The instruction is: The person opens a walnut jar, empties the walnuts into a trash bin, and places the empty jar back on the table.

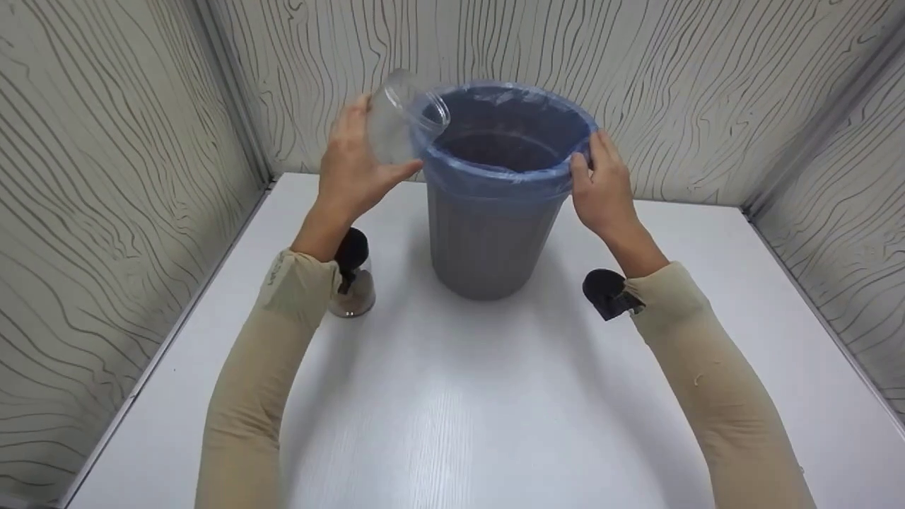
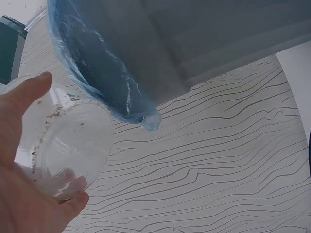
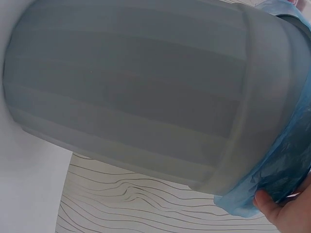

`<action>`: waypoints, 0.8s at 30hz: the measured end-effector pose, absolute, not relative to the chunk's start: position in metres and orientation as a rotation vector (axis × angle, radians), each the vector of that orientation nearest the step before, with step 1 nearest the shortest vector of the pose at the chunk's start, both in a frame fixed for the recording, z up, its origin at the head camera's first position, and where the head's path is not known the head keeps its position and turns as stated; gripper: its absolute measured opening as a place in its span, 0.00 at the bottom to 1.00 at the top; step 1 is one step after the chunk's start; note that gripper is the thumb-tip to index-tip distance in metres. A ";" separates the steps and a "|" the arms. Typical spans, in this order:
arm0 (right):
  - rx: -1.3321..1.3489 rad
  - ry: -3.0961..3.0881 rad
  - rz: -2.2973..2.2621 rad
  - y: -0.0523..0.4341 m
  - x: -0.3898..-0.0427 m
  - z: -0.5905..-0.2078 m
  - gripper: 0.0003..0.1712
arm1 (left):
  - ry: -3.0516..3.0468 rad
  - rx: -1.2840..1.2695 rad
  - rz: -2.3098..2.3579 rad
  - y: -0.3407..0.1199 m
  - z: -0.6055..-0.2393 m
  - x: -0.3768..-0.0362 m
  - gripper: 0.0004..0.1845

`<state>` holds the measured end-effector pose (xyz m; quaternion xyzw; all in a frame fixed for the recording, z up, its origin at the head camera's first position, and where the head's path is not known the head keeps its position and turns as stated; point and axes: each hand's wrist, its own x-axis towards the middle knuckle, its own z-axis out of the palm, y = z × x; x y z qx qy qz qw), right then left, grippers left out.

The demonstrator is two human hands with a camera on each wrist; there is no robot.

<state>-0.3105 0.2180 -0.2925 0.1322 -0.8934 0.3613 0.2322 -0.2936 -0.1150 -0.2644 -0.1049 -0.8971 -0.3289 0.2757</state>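
In the head view my left hand (image 1: 351,159) grips a clear jar (image 1: 396,124) by its side. The jar is tipped, its mouth over the left rim of a grey trash bin (image 1: 488,247). Small brown crumbs cling around the jar's base in the left wrist view, where the fingers and thumb curl round the jar (image 2: 73,145). A blue bag (image 1: 495,177) lines the bin and folds over its rim. My right hand (image 1: 606,185) grips the bin's right rim through the bag, its thumb on the bag (image 3: 286,179) in the right wrist view.
A clear container (image 1: 357,293) with something brown low inside stands on the white table (image 1: 438,396), partly hidden behind the left wrist. Wood-grain patterned panels (image 1: 664,92) close off the back and both sides. The bin stands near the table's back edge.
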 end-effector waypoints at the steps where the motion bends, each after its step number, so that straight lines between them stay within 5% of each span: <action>1: 0.357 -2.462 0.993 0.218 -0.310 -0.293 0.37 | -2.402 -0.275 -0.901 -0.116 -0.267 -0.293 0.55; 24: 0.373 -2.410 0.999 0.218 -0.313 -0.293 0.36 | -2.212 -0.237 -1.401 -0.123 -0.343 -0.276 0.52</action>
